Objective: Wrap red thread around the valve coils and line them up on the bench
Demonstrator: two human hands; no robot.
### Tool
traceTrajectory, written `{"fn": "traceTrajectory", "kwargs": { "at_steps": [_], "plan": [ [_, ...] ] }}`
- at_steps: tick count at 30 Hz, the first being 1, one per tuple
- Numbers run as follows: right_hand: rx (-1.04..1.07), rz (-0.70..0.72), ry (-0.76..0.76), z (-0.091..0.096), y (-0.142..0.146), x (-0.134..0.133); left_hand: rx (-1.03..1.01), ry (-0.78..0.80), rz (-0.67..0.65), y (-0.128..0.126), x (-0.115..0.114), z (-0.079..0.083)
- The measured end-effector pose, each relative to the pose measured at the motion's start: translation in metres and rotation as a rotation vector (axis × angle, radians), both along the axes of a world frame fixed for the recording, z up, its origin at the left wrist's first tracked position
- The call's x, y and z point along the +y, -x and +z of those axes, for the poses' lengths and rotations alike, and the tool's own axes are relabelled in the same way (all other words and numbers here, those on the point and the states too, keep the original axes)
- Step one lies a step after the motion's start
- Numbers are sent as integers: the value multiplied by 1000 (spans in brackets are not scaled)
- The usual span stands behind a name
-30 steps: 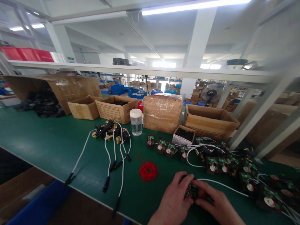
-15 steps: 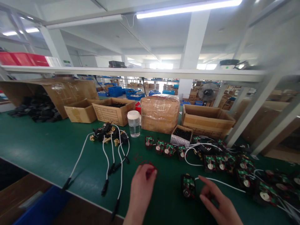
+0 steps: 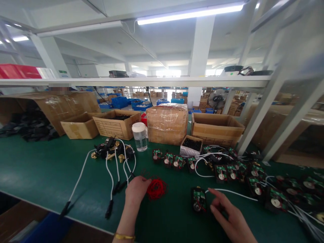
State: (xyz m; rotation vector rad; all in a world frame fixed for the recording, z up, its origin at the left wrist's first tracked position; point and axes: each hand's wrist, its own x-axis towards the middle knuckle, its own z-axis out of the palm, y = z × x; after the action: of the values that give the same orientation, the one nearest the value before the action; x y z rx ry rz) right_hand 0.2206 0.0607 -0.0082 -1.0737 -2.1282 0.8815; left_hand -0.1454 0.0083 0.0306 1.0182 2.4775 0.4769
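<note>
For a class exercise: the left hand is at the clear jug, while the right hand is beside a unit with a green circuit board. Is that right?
Not quite: in the head view, the left hand is at the red tangle's edge, not the jug; the right hand is beside the green-board unit.

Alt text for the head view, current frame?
The left hand is at the edge of a red tangle; the right hand, open, is beside a black unit with green circuitry, on a green bench. Farther back are similar units, a clear lidded jug and cardboard boxes.
</note>
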Motion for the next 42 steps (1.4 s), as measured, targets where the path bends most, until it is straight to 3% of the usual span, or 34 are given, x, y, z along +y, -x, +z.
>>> {"fn": "traceTrajectory", "kwargs": {
  "at_steps": [18,23,26,30,35,38,42],
  "plan": [
    [-19,60,77,3,6,-5,-12,55,4,5,11,0],
    [-18,64,76,4,5,-4,-61,-25,35,6,7,5],
    [-5,56,76,7,4,-4,-85,-146,-5,-1,-2,15],
    [36,1,73,13,4,-4,-168,-299,-133,-20,-15,44],
    [162,-63,-39,37,10,-9,-527,-505,-255,-51,-23,84],
    [218,-6,-69,60,21,-17,-799,-484,-310,-69,-25,95],
    [336,69,36,82,39,-27,-991,-431,-399,-92,-25,95]
  ]
}}
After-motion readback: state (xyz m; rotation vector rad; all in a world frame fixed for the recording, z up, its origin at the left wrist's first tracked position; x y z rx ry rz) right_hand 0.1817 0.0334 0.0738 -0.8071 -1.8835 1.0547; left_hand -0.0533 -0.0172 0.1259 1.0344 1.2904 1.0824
